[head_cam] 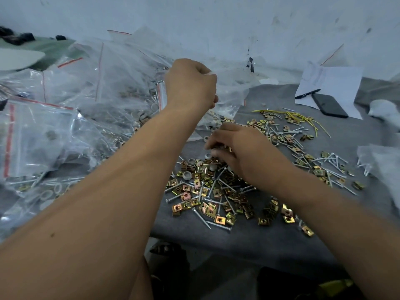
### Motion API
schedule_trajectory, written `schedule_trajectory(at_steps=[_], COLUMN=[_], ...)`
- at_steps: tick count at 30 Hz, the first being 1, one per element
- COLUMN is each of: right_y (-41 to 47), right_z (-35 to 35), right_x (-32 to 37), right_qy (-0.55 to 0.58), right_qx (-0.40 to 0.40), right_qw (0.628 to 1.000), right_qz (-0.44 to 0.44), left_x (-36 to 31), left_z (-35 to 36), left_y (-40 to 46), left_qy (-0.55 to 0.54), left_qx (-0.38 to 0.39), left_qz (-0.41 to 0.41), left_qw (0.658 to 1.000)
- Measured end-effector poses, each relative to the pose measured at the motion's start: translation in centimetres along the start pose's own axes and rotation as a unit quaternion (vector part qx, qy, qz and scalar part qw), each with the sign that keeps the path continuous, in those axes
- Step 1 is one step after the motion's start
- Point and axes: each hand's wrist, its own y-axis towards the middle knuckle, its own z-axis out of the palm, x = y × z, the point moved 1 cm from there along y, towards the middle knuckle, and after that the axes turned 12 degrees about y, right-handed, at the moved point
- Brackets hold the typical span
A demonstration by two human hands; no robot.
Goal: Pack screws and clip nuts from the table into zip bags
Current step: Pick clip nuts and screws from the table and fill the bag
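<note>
The left hand (191,85) grips a clear zip bag (227,87) held up, its mouth hidden. The right hand (236,148) pinches pieces from the screws (218,187) and clip nuts (211,211), scattered pointing every way on the surface (270,241).

Left hand (191,84) raised above table (270,241), fingers curled, gripping top edge of a clear zip bag (229,87) that hangs open below it. Right hand (240,152) low on the pile, fingers curled down among clip nuts (205,204) and screws (202,217); what it pinches can't be made out. Grey round caps (187,175) mixed into pile near right fingers. More nuts and screws scattered right, with yellow wire ties (300,118) beyond. Heap of filled zip bags (54,126) with red strips on left. Far right: black phone (329,105) and pen (307,94) lying on white paper (331,81). Grey cloth covers table.
</note>
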Motion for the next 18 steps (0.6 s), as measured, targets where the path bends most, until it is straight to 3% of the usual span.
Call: schedule_trajectory(at_steps=[4,8,18], right_y=[0.4,1.5,1.7], right_z=[-0.1,0.0,0.4], right_x=[0.3,0.4,0.6], right_qy=[0.019,-0.023,-0.057], right_qx=[0.021,0.101,0.105], right_qw=[1.0,0.995,0.993], right_qz=[0.001,0.017,0.024], left_x=[0.1,0.2,0.9], left_z=[0.1,0.0,0.1], left_y=[0.1,0.2,0.6], left_qy=[-0.005,-0.009,0.006], left_qx=[0.001,-0.002,-0.006], left_qz=[-0.008,-0.011,-0.016], left_qw=[1.0,1.0,1.0])
